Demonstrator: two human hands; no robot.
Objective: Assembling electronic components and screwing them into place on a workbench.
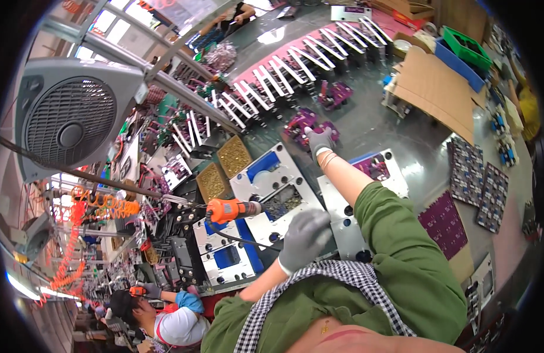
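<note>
Workshop clutter [157, 220] below a grey fan [70, 126] is hard to make out at left. Past an orange screwdriver [228, 210], the blurred left hand [306, 238] hovers near a white fixture [244, 187], its grip impossible to tell. Farther off, the right hand [320, 140] partly hides purple boards [298, 125]; whether grasping, I cannot tell. Bare tabletop [366, 120] stretches right toward cardboard [434, 88].

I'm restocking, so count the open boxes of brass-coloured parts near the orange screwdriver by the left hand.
2, both above the orange screwdriver in the picture: the lower-left box and the upper-right box. More may be hidden.
</note>
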